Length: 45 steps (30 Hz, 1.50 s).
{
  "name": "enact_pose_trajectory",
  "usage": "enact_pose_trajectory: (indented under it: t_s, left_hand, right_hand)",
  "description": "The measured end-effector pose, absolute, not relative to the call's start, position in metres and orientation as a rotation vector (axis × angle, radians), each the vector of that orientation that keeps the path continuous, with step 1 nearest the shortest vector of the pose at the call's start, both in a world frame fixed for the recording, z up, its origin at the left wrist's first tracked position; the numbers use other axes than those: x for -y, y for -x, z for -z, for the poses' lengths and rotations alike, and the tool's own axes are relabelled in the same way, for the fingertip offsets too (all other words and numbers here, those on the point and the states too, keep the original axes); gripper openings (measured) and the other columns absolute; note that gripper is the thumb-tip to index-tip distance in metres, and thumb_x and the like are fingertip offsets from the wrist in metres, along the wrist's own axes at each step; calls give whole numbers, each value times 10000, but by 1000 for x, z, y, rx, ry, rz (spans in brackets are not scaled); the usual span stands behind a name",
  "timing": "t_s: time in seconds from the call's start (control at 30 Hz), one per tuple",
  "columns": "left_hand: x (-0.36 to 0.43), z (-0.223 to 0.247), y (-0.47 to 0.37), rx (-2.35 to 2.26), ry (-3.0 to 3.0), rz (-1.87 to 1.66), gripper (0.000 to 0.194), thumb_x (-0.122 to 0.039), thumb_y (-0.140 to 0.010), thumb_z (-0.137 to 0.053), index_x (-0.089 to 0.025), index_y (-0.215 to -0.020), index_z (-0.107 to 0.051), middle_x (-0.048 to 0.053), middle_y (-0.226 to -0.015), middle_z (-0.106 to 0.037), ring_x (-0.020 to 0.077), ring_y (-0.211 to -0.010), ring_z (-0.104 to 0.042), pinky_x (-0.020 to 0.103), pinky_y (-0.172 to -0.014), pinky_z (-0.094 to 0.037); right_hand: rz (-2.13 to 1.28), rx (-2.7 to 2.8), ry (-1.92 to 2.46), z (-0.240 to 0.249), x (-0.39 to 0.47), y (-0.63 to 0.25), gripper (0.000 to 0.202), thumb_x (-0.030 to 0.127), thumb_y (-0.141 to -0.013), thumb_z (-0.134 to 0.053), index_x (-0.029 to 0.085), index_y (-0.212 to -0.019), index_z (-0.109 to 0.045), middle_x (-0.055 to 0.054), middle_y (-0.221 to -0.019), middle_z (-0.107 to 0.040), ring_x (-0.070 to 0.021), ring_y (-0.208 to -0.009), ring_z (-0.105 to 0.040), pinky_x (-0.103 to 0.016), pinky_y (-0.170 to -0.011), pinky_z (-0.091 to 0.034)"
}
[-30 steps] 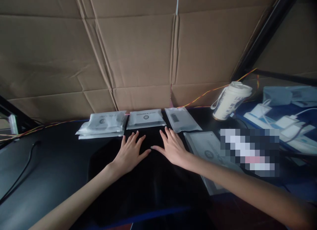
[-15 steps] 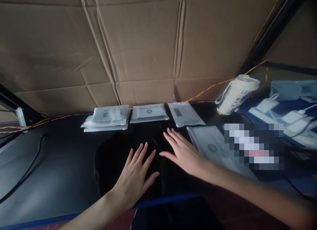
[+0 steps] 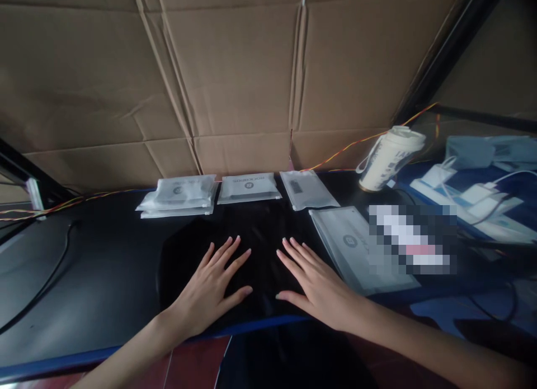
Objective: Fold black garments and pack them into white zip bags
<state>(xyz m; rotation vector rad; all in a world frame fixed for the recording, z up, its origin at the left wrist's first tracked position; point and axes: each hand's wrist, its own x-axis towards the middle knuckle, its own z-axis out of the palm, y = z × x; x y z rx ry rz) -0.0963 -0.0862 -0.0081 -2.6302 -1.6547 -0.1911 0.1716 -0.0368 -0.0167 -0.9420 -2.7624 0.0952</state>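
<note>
A black cloth item [image 3: 260,227] lies spread on the dark tabletop; its exact kind I cannot make out. My left hand [image 3: 213,285] rests flat on its left part, fingers spread and holding nothing. Lying on its right part is my right hand [image 3: 314,283], also with fingers apart and nothing held. Just right of that hand sits a large frosted zip bag [image 3: 356,243] with a printed logo. Behind the cloth are a stack of filled frosted zip bags [image 3: 180,193], a single logo bag [image 3: 249,188] and another bag with a dark label [image 3: 308,189].
A cream tumbler [image 3: 390,157] stands at the back right. Beyond it are a white power strip [image 3: 474,199] with chargers and cables. A black cable [image 3: 54,274] crosses the table's left side. Cardboard [image 3: 235,70] walls the back; the blue table edge [image 3: 100,355] runs along the front.
My right hand has drawn back toward the front edge over the cloth. My left hand has shifted slightly left. The view has moved a little.
</note>
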Motion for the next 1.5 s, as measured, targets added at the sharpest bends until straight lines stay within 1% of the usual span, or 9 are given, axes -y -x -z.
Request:
enact_pose_trajectory:
  t_s: [0.17, 0.27, 0.43, 0.57, 0.77, 1.07, 1.27, 1.4, 1.5]
  left_hand:
    - [128, 6, 108, 1713, 2486, 247, 687, -528, -884, -494, -292, -1472, -228, 116, -1539, -247, 332, -1359, -334, 571, -1033, -364]
    - [160, 14, 115, 1679, 2445, 278, 626, -498, -866, -542, -321, -1432, -340, 100, -1521, -299, 334, -1298, -433, 522, -967, -465]
    - [184, 25, 129, 1695, 2472, 353, 402, -355, -916, -513, -391, -1317, -499, 29, -1436, -453, 276, -1262, -488, 455, -957, -500]
    - [189, 22, 137, 1737, 2523, 351, 390, -257, -949, -446, -400, -1306, -508, -1, -1384, -516, 232, -1255, -498, 398, -960, -506]
    - [189, 21, 155, 1679, 2474, 435, 342, -330, -936, -454, -386, -1251, -573, -8, -1315, -583, 227, -1189, -554, 363, -928, -521]
    - [187, 15, 165, 1888, 2244, 451, 274, -415, -924, -454, -348, -1069, -677, 10, -1220, -638, 249, -1099, -592, 417, -907, -497]
    - [183, 1, 163, 1791, 2311, 550, 232, -349, -930, -473, -275, -1086, -629, 0, -1046, -704, 167, -963, -655, 401, -1064, -353]
    - [176, 2, 159, 1788, 2275, 617, 227, -353, -913, -504, -268, -1093, -613, 3, -1053, -700, 170, -964, -658, 396, -1065, -350]
    - [170, 9, 158, 1869, 2267, 570, 258, -362, -912, -512, -282, -1142, -596, 12, -1132, -674, 189, -1034, -638, 426, -1078, -330]
  right_hand:
    - [-73, 2743, 923, 20, 39, -172, 728, 595, -902, -383, 110, -1441, -326, -158, -1511, -271, -293, -1408, -178, -487, -1126, -279]
    - [-97, 2713, 906, 21, 38, -173, 774, 627, -872, -416, 122, -1449, -310, -154, -1513, -266, -292, -1406, -193, -488, -1125, -282]
    - [-122, 2718, 909, 21, 37, -175, 821, 671, -843, -417, 124, -1446, -316, -145, -1518, -257, -290, -1409, -187, -495, -1125, -278]
    - [-110, 2747, 939, 20, 36, -177, 911, 750, -781, -411, 148, -1455, -299, -132, -1525, -241, -304, -1411, -175, -523, -1125, -256]
    - [-95, 2766, 916, 20, 37, -180, 970, 789, -740, -412, 158, -1464, -276, -125, -1531, -224, -303, -1411, -181, -524, -1129, -244]
    - [-264, 2881, 1068, 7, 35, -175, 1154, 896, -591, -406, 133, -1451, -308, -169, -1523, -211, -369, -1394, -187, -556, -1108, -254]
    - [-364, 2938, 809, 7, 54, -197, 1180, 842, -566, -541, 249, -1497, -125, -98, -1567, 0, -397, -1403, -87, -604, -1092, -255]
    - [-226, 2913, 877, 20, 70, -224, 980, 623, -678, -676, 318, -1482, -207, -35, -1565, -81, -392, -1386, -196, -559, -1009, -434]
    - [-180, 2893, 908, 30, 73, -238, 731, 432, -831, -591, 364, -1467, -237, 30, -1542, -191, -330, -1364, -297, -491, -999, -481]
